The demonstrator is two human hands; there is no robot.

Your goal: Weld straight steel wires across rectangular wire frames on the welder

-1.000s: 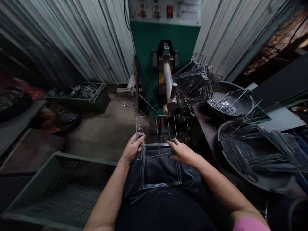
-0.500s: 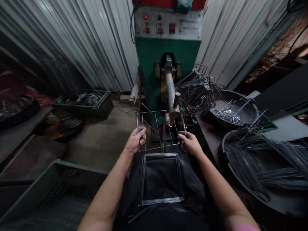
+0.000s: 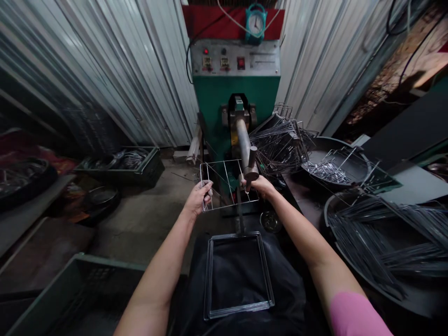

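Observation:
A rectangular wire rack [image 3: 227, 183] with several cross wires is held out level at the front of a green machine. My left hand [image 3: 199, 198] is closed on its left edge, thumb on top. Its right part lies under the end of the machine's metal arm [image 3: 245, 140]. My right hand [image 3: 261, 186] is at that arm end, fingers pinched together beside the tip; what they hold is partly hidden by the arm. On my lap, over dark cloth, rests a small stack of rectangular wire frames [image 3: 209, 275].
The green machine [image 3: 210, 93] stands ahead, with a clock [image 3: 256, 23] above its panel. To the right are a heap of wire racks [image 3: 280, 140], a pan [image 3: 360, 163] of small metal pieces and a pan [image 3: 327, 219] of wire rods. Green crates [image 3: 147, 170] stand left.
My right hand has moved from the rack's right edge inward and up to the arm tip. My left hand still grips the left edge. The view has tilted up slightly.

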